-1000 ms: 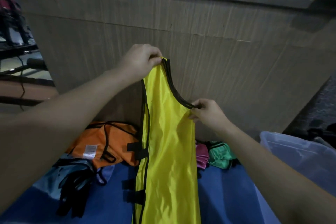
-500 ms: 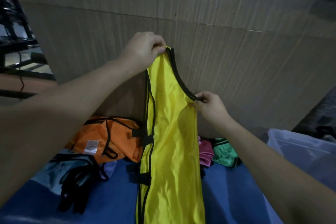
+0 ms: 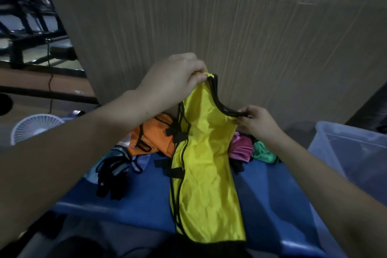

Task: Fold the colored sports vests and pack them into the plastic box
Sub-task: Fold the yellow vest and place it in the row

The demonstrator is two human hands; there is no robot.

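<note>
A yellow vest [image 3: 206, 174] with black trim is folded lengthwise and stretches down across the blue table [image 3: 138, 201]. My left hand [image 3: 176, 77] pinches its top shoulder strap. My right hand [image 3: 257, 123] grips the black-trimmed neckline edge lower and to the right. An orange vest [image 3: 150, 142] lies behind on the left, a light blue vest with black straps [image 3: 114, 170] lies nearer left, and a pink vest [image 3: 240, 147] and a green vest [image 3: 262, 152] lie behind on the right. The clear plastic box [image 3: 354, 153] stands at the right edge.
A brown cardboard wall [image 3: 209, 27] stands close behind the table. A small white fan [image 3: 33, 126] sits at the far left. Dark metal framing is visible in the upper left.
Both hands have lowered the yellow vest toward the table, and its lower part now lies on the blue surface. The camera has tilted down.
</note>
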